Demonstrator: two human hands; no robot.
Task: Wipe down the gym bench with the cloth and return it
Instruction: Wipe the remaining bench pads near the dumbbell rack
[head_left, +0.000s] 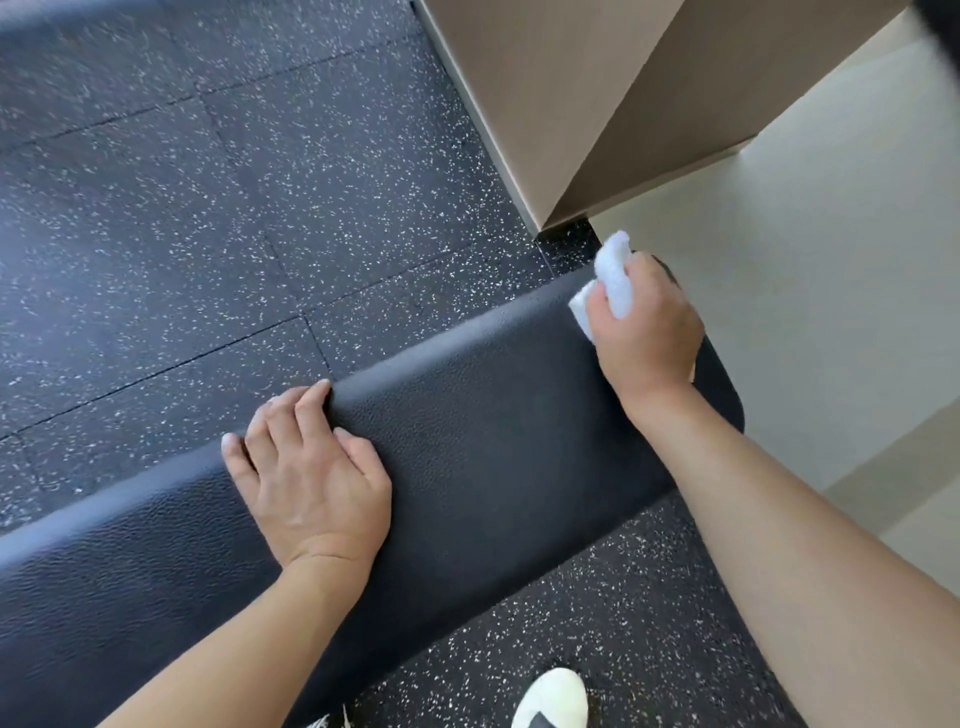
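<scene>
The black padded gym bench (483, 431) runs diagonally from the lower left to the right of the view. My right hand (649, 332) grips a bunched white cloth (613, 275) and holds it against the bench's far right end. My left hand (311, 478) rests flat on the middle of the pad, its fingertips reaching over the far edge.
Dark speckled rubber flooring (208, 208) surrounds the bench. A tan wall corner (561, 104) stands just beyond the bench end, with pale tile floor (831, 234) to its right. My white shoe (553, 696) shows at the bottom edge.
</scene>
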